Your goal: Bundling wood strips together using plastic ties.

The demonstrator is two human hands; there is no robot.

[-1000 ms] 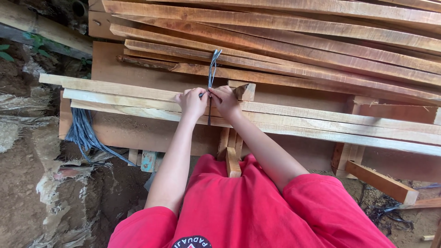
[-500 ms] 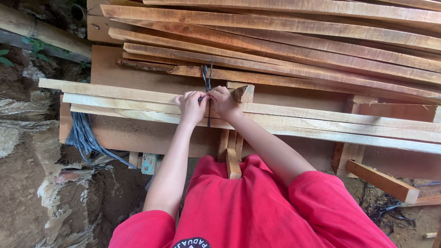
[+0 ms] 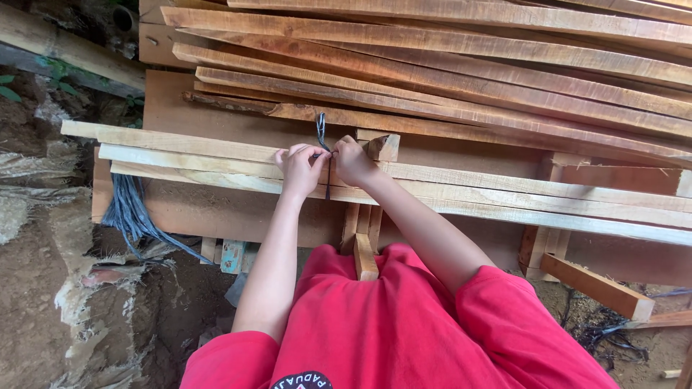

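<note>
Both hands at frame centre, working a dark wire tie (image 3: 321, 133) on a bundle of pale planks (image 3: 504, 191). Left hand (image 3: 299, 167) is curled, fingertips pinched together on the wire at the top edge of the bundle; right hand (image 3: 353, 160) is closed in a fist on the same wire, just beside the left, knuckles nearly touching. Twisted wire tail sticks up between the two hands, upright, ending just under the reddish boards above. A dark strand also runs down the face of the planks below the hands. Pale planks run left to right across mid frame, slightly tilted down toward the right edge. Above them, a loose stack of reddish rough-sawn boards (image 3: 447, 65) fills the upper half, fanned out toward the upper right. Small wooden block (image 3: 382, 146) sits just right of the right hand, touching the top plank. Behind the bundle, a flat brown panel (image 3: 216, 108). Lower left: bundle of blue-grey strands (image 3: 133, 216) hanging off the plank ends, bare soil and rock (image 3: 43, 288) under it. Short wood offcut (image 3: 598, 287) at lower right. Red shirt (image 3: 404, 338) fills the bottom centre; both forearms reach up from it.
</note>
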